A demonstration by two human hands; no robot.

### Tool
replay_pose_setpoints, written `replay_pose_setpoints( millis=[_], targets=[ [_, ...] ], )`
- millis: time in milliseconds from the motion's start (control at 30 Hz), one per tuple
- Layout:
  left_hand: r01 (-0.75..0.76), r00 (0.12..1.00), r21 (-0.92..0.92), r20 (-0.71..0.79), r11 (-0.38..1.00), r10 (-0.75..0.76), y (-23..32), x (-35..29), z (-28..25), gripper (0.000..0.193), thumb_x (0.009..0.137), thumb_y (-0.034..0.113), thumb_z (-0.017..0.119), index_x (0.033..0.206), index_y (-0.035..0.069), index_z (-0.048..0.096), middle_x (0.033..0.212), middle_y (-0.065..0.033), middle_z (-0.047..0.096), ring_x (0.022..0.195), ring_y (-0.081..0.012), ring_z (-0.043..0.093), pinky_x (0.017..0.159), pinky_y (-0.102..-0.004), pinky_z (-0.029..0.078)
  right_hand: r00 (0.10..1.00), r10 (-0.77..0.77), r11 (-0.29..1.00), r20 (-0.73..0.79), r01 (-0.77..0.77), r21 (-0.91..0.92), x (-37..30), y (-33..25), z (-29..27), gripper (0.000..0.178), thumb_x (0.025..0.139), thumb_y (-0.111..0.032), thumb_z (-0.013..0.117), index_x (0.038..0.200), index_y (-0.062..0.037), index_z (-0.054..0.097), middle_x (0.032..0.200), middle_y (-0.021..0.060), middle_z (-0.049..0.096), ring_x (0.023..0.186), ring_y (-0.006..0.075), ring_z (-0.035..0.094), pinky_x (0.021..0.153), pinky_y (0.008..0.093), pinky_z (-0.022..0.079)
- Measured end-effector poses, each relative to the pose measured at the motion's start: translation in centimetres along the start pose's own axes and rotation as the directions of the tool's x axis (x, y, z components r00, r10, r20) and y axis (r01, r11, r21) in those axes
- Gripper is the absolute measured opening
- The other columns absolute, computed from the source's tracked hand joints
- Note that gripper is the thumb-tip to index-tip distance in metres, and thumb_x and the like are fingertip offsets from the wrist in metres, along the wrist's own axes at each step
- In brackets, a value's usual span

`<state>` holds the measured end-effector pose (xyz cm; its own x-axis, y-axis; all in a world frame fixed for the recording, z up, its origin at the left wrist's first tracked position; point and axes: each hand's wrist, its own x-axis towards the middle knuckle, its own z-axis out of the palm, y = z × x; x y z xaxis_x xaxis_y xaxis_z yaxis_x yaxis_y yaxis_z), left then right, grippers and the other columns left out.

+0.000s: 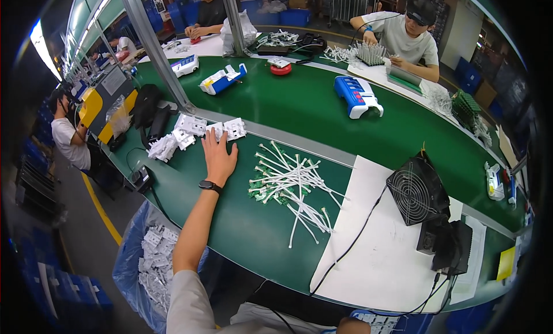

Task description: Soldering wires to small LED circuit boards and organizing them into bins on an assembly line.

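Note:
My left hand (pixel 219 160) reaches forward over the green bench, palm down, fingers stretched and a little spread. Its fingertips touch or lie just at a white plastic part (pixel 215 128) in a row of similar parts. Another white plastic part (pixel 235 128) lies just right of the fingers, and more white parts (pixel 164 146) are heaped to the left. At the lower edge only a bit of my right hand (pixel 352 326) shows; its fingers are hidden. Right of my left hand lies a loose pile of white cables with small green circuit boards (pixel 288 181).
A black fan (pixel 416 190) and dark boxes with cords stand on white paper (pixel 368 230) at right. A blue-lined bin (pixel 129 259) of white parts sits below the left bench edge. Blue-and-white devices (pixel 357 96) lie on the green belt (pixel 294 100); a co-worker (pixel 409 43) sits beyond.

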<state>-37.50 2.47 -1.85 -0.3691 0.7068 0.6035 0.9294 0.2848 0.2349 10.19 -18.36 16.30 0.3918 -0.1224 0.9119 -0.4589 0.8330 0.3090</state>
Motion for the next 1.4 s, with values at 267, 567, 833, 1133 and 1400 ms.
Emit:
replay_pose_setpoints(
  millis=[267, 567, 833, 1133, 1400],
  targets=[
    [0.023, 1.000, -0.083, 0.015, 0.996, -0.022, -0.8, 0.0, -1.3, 0.044, 0.088, 0.024, 0.074, 0.125, 0.002, 0.065, 0.133, -0.0200, 0.058, 0.127, -0.0383, 0.051, 0.107, -0.0480, 0.043, 0.920, -0.393, 0.894, -0.001, 0.382, -0.234, 0.8, 3.2, 1.8, 0.034, 0.097, -0.027, 0.063, 0.120, -0.0017, 0.066, 0.113, 0.0203, 0.070, 0.098, 0.0326, 0.067, 0.083, 0.0419, 0.055],
    [0.056, 0.997, -0.017, -0.057, 0.998, -0.057, -0.9, 0.0, -3.7, 0.045, 0.082, 0.024, 0.080, 0.119, 0.004, 0.066, 0.117, -0.0130, 0.057, 0.111, -0.0322, 0.054, 0.089, -0.0438, 0.048, 0.429, 0.903, 0.288, 0.003, -0.601, -0.746, -4.7, 10.3, 1.8, 0.011, 0.089, 0.001, 0.057, 0.093, 0.0023, 0.067, 0.089, 0.0150, 0.070, 0.068, 0.0244, 0.062, 0.066, 0.0352, 0.049],
    [0.228, 0.974, -0.027, 0.009, 0.973, -0.228, -1.7, -1.0, -2.7, 0.044, 0.085, 0.027, 0.079, 0.119, 0.002, 0.064, 0.126, -0.0214, 0.057, 0.115, -0.0402, 0.054, 0.096, -0.0484, 0.048, 0.179, 0.951, 0.287, 0.251, -0.216, -0.933, -21.2, 18.7, -0.4, 0.019, 0.083, -0.009, 0.073, 0.099, -0.0029, 0.065, 0.099, 0.0118, 0.058, 0.102, 0.0319, 0.055, 0.088, 0.0433, 0.045],
    [0.031, 0.990, -0.251, -0.123, 0.968, -0.063, 0.3, -2.2, -9.1, 0.063, 0.081, 0.012, 0.078, 0.138, 0.003, 0.054, 0.142, -0.0249, 0.048, 0.130, -0.0431, 0.047, 0.109, -0.0471, 0.044, 0.468, 0.884, 0.287, -0.006, -0.552, -0.783, -16.4, 19.5, -1.1, 0.009, 0.088, -0.009, 0.073, 0.091, -0.0015, 0.070, 0.083, 0.0096, 0.069, 0.077, 0.0252, 0.067, 0.068, 0.0369, 0.052],
    [0.022, 0.994, -0.837, 0.075, 0.547, 0.075, 9.1, -2.8, -14.3, 0.061, 0.076, 0.010, 0.084, 0.128, 0.003, 0.053, 0.125, -0.0102, 0.056, 0.119, -0.0244, 0.058, 0.102, -0.0417, 0.050, 0.194, 0.950, 0.139, -0.246, -0.965, -0.221, -10.1, 21.6, -5.0, 0.019, 0.098, -0.011, 0.067, 0.108, 0.0052, 0.069, 0.092, 0.0081, 0.073, 0.086, 0.0141, 0.071, 0.077, 0.0253, 0.054]
  ],
)
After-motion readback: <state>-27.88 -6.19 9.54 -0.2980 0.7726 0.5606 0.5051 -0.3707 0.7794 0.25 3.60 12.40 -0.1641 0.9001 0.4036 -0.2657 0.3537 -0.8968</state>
